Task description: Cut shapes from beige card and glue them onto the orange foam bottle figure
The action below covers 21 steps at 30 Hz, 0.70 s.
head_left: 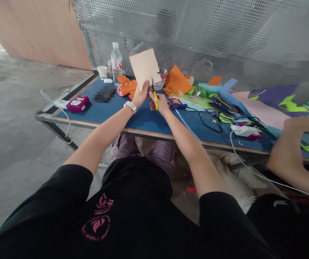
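My left hand [143, 92] grips the lower edge of a cream sheet of card [144, 65], which is raised above the table. In my right hand [162, 104] is a pair of scissors [156, 101] with yellow handles. Their dark blades point up and lie at the card's lower right edge, close to my left fingers. I cannot tell whether the blades are cutting into the card. Behind the card stands a white basket [160, 85], partly hidden.
A water bottle [116, 63], a paper cup [102, 72] and a magenta box [78, 103] stand on the left. Orange paper [178, 81], a blue glue gun [178, 105] and coloured scraps lie to the right. A co-worker's arm [289, 144] reaches in at far right. White cables hang over the table edge.
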Each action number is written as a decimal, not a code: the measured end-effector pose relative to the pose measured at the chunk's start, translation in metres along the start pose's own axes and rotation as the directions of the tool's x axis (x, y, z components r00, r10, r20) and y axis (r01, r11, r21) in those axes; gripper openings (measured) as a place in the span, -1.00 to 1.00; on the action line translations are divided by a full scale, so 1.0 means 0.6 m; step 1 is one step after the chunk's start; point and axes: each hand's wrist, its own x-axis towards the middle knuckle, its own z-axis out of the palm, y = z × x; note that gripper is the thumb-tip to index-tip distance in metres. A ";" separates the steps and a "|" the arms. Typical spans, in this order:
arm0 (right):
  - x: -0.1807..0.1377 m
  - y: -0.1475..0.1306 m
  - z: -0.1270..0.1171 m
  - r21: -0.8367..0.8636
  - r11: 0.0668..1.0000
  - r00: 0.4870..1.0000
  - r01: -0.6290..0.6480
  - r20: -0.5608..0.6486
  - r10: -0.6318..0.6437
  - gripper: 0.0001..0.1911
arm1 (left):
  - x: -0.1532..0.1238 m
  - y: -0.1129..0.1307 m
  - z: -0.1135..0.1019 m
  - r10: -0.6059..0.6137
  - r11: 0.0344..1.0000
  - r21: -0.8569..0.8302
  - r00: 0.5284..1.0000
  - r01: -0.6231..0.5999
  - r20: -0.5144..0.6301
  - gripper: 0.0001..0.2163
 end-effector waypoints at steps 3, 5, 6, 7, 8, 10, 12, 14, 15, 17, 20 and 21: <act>-0.006 -0.008 0.000 0.004 0.999 0.999 -0.034 -0.021 0.034 -0.15 | 0.008 -0.013 0.000 0.011 1.000 -0.004 1.000 -0.011 0.014 -0.36; -0.009 -0.011 0.000 0.023 0.999 0.999 -0.043 -0.029 0.044 -0.12 | 0.010 -0.017 0.000 0.021 1.000 -0.004 0.999 -0.021 0.030 -0.38; -0.010 -0.012 0.000 0.035 0.998 0.999 -0.045 -0.027 0.046 -0.10 | 0.010 -0.019 -0.001 0.024 1.000 -0.002 0.999 -0.024 0.040 -0.38; -0.011 -0.012 0.001 0.047 0.998 0.999 -0.044 -0.020 0.045 -0.08 | 0.011 -0.020 -0.001 0.027 1.000 -0.003 0.998 -0.027 0.053 -0.39; -0.011 -0.011 0.001 0.059 0.997 0.999 -0.044 -0.011 0.045 -0.08 | 0.012 -0.021 -0.002 0.026 1.000 -0.004 0.998 -0.026 0.062 -0.40; -0.010 -0.008 0.000 0.071 0.996 0.999 -0.046 -0.006 0.046 -0.08 | 0.013 -0.023 -0.003 0.022 1.000 0.000 0.997 -0.022 0.074 -0.41; -0.009 -0.003 -0.003 0.066 0.997 0.999 -0.044 -0.015 0.045 -0.09 | 0.014 -0.024 -0.004 0.027 1.000 0.012 0.996 -0.028 0.085 -0.41; -0.010 0.000 -0.005 0.061 0.998 1.000 -0.031 0.001 0.031 -0.10 | 0.014 -0.024 -0.005 0.035 0.999 0.023 0.995 -0.038 0.094 -0.40; -0.011 -0.001 -0.006 0.065 0.998 1.000 -0.023 0.016 0.022 -0.11 | 0.015 -0.025 -0.004 0.038 0.999 0.024 0.994 -0.041 0.098 -0.40; -0.017 -0.004 -0.007 0.090 0.996 0.999 -0.017 0.030 0.015 -0.13 | 0.016 -0.026 -0.004 0.045 0.999 0.017 0.994 -0.047 0.102 -0.39; -0.023 -0.011 -0.007 0.115 0.993 1.000 -0.021 0.016 0.019 -0.17 | 0.019 -0.031 -0.003 0.049 0.999 0.010 0.994 -0.050 0.101 -0.37; -0.023 -0.011 -0.007 0.109 0.994 1.000 -0.017 0.026 0.014 -0.18 | 0.020 -0.032 -0.003 0.042 0.999 0.014 0.995 -0.043 0.096 -0.38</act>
